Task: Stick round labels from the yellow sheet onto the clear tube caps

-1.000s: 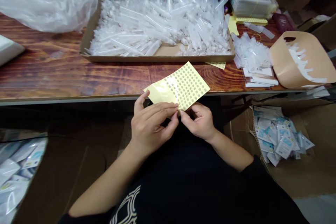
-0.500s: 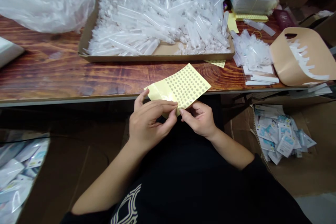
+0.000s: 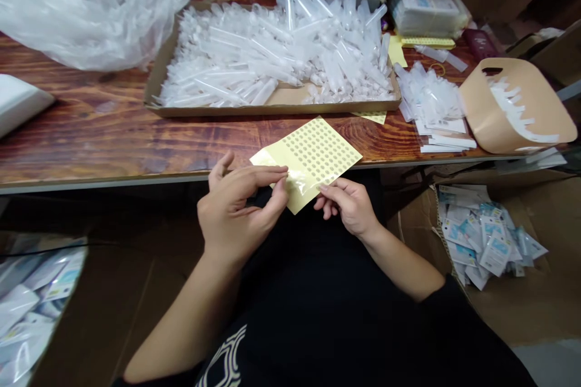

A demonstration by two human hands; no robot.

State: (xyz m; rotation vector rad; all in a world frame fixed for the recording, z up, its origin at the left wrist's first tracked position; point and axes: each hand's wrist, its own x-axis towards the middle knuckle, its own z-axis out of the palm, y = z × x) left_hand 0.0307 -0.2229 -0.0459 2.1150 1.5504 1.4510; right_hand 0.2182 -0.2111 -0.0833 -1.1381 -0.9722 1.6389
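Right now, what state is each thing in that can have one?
Sticker sheet: held over the table edge, partly peeled bare on its left side.
Left hand: fingertips pinched at the sheet's near-left edge.
Right hand: gripping the sheet's near edge.
Cardboard tray: open, heaped with clear plastic tubes.
Plastic bag: crumpled, lying on the table.

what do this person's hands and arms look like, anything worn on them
Both hands, the left hand and right hand, are bare: no gloves, rings or watch show. The forearms are uncovered. A black sleeve ends near the right elbow, part of a black top with a white printed pattern.
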